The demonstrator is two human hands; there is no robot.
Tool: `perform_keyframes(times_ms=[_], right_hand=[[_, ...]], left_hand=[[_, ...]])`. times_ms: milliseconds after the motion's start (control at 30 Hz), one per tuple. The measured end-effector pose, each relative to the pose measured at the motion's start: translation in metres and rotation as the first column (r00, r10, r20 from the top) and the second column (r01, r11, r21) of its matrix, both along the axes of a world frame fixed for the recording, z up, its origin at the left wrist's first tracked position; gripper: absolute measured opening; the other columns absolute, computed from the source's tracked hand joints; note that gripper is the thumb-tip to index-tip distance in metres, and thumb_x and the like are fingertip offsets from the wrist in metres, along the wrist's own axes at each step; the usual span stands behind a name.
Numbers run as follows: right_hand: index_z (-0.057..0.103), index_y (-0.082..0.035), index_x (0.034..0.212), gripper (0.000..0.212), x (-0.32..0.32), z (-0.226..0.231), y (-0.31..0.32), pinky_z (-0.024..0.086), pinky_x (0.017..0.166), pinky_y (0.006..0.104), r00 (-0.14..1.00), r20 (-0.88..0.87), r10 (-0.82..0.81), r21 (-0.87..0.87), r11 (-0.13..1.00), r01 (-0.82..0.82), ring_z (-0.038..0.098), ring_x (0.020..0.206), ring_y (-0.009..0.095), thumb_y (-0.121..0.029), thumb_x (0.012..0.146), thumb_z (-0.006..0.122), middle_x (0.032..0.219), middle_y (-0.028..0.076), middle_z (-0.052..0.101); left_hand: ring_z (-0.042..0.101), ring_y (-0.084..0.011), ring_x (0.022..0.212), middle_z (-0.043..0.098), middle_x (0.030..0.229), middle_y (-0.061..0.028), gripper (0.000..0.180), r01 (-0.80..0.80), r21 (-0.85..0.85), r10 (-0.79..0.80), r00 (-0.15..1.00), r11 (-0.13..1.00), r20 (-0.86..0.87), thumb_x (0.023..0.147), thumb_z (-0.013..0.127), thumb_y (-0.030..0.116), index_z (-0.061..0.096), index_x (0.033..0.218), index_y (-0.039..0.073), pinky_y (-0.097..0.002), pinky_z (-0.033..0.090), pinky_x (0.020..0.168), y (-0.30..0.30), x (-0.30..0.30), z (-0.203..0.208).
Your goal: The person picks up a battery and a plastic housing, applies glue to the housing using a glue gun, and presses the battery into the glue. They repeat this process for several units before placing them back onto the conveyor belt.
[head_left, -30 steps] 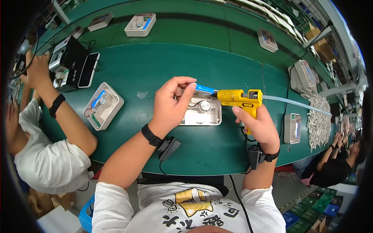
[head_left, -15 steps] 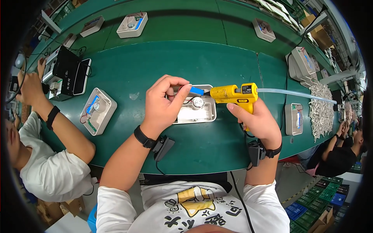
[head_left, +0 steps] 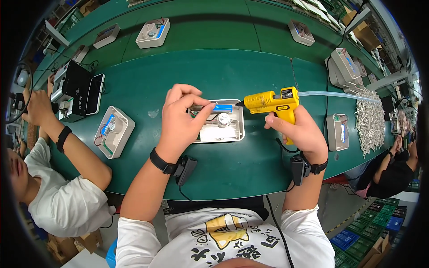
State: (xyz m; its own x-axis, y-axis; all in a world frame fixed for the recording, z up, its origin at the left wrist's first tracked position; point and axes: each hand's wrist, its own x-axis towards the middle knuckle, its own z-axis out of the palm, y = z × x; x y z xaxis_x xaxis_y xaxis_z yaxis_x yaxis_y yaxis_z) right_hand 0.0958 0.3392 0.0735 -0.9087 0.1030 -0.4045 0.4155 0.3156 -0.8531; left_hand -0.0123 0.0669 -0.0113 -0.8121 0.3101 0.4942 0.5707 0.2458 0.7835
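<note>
A white plastic housing (head_left: pixel 241 129) lies on the bench in front of me. Along its far wall rests a blue cylindrical battery (head_left: pixel 223 107), with a round silver part (head_left: pixel 224 119) just nearer to me. My left hand (head_left: pixel 184 120) has thumb and forefinger closed at the battery's left end, covering that side of the housing. In my right hand (head_left: pixel 300 129) is a yellow hot glue gun (head_left: pixel 263 102), gripped by its handle. Its dark nozzle points left, just beyond the housing's far right corner. A long translucent glue stick (head_left: pixel 330 94) extends from the gun's rear.
Similar housings sit to the left (head_left: pixel 114 132), to the right (head_left: pixel 338 132) and across the bench (head_left: pixel 153 33). Many white pieces (head_left: pixel 370 125) are heaped at the right. A co-worker's arm (head_left: pixel 80 154) works beside a black device (head_left: pixel 73 91) at left.
My left hand has lowered the battery from above the housing to lie along its far wall. The glue gun's nozzle has drawn slightly away from the battery's end.
</note>
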Motion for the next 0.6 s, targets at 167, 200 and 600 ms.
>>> perform_keyframes(times_ms=[167,200,600], right_hand=[[0.07,-0.002,0.121,0.045,-0.006,-0.005,-0.002,0.046,0.053,0.0246,1.0,-0.016,0.003,0.014,1.0,-0.003,0.058,0.065,0.006,-0.038,0.095,0.081,0.086,0.0,0.071],[0.073,-0.001,0.117,0.044,-0.007,-0.007,-0.003,0.045,0.052,0.0252,1.0,-0.022,0.001,0.031,1.0,-0.001,0.056,0.061,0.006,-0.039,0.095,0.081,0.081,-0.001,0.07],[0.07,-0.003,0.126,0.047,-0.006,-0.007,-0.013,0.047,0.054,0.0234,0.991,-0.107,0.076,0.105,0.992,-0.065,0.061,0.072,0.005,-0.037,0.095,0.082,0.093,-0.002,0.072]], left_hand=[[0.066,-0.0243,0.096,0.075,0.098,-0.0091,0.018,-0.022,-0.134,0.056,0.966,0.991,0.254,0.09,0.083,0.012,0.08,0.106,0.004,-0.0365,0.057,0.077,-0.002,-0.003,0.008],[0.066,-0.0248,0.095,0.075,0.099,-0.0093,0.019,0.015,-0.195,0.046,0.952,0.981,0.302,0.091,0.083,0.014,0.081,0.107,0.004,-0.0373,0.057,0.079,-0.002,-0.005,0.012],[0.063,-0.0262,0.093,0.076,0.098,-0.0084,0.019,0.151,-0.153,-0.055,0.863,0.977,0.501,0.095,0.08,0.022,0.081,0.109,0.009,-0.0393,0.056,0.08,-0.007,-0.013,0.003]])
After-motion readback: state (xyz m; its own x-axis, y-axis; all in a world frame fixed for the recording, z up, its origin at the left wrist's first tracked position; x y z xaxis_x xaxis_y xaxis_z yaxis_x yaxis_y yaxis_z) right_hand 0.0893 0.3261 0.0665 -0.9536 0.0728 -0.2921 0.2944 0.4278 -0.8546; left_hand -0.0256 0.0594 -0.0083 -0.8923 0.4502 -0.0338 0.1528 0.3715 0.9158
